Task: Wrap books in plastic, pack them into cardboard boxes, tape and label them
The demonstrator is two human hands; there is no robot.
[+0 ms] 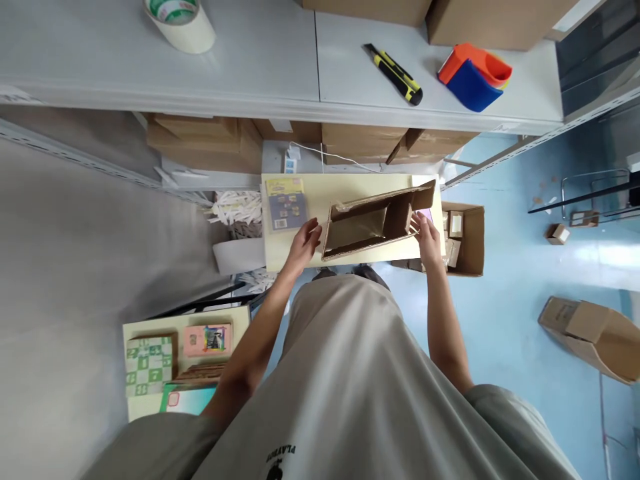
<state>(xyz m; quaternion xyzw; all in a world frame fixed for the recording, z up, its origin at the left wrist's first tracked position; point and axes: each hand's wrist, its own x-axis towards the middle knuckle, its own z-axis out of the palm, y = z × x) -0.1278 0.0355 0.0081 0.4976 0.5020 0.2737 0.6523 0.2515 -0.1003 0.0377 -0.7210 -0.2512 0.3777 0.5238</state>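
An unlidded brown cardboard box (359, 227) sits slantwise over the cream tabletop (310, 253), its hollow inside facing me. At its right end, my right hand (426, 239) has bent fingers against the end wall, gripping the cardboard there. My left hand (303, 245) is just off the box's left end, fingers stretched out and holding nothing. Left of the box lies a flat, plastic-wrapped item (287, 204) in yellow and blue-grey. A pink and white thing (425, 214) shows partly behind the box's right end.
On the grey shelf (250, 63) above are a tape roll (193, 30), a yellow-black utility knife (395, 75) and an orange-blue tape dispenser (475, 77). Below right stands a carton (470, 240) of small boxes. A side table (187, 383) at lower left bears a green-white checked package (149, 365).
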